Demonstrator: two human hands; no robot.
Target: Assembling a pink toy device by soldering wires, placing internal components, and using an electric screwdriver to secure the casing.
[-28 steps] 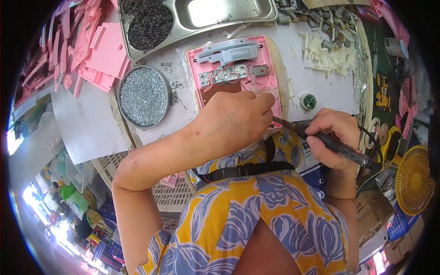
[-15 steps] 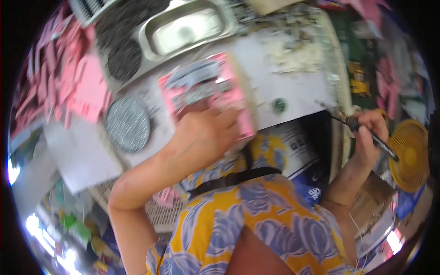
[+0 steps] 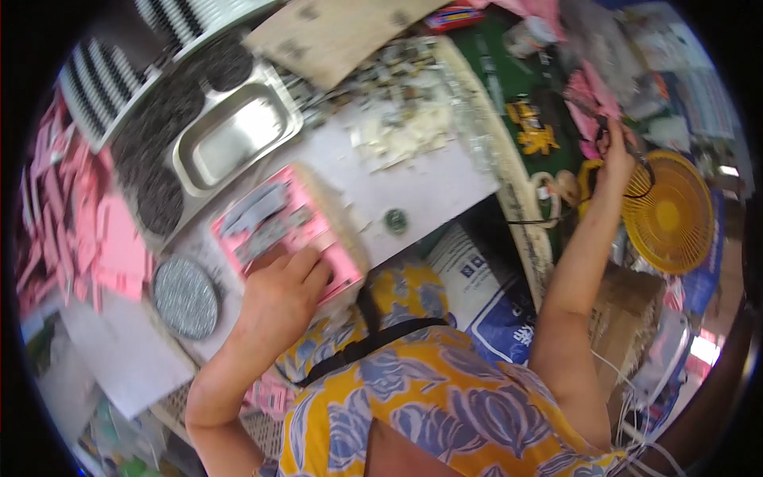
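Case [image 3: 315, 225], pink, partly under half-curled left hand [image 3: 280, 300], hold unclear, right hand [image 3: 616, 159] well apart, grip unclear.

- I've got my left hand [image 3: 278, 300] palm-down, fingers [image 3: 304, 264] bent, elbow [image 3: 199, 412] crooked
- right arm [image 3: 574, 306] stretched way out, can't really read my right hand [image 3: 616, 159]'s grip

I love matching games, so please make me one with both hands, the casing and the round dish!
Things:
1. left hand
2. casing
3. right hand
4. round dish

Clues:
A. out to the right, away from the casing
B. filled with small silvery pieces
C. over the casing
D. pink

Pairs: 1-C, 2-D, 3-A, 4-B
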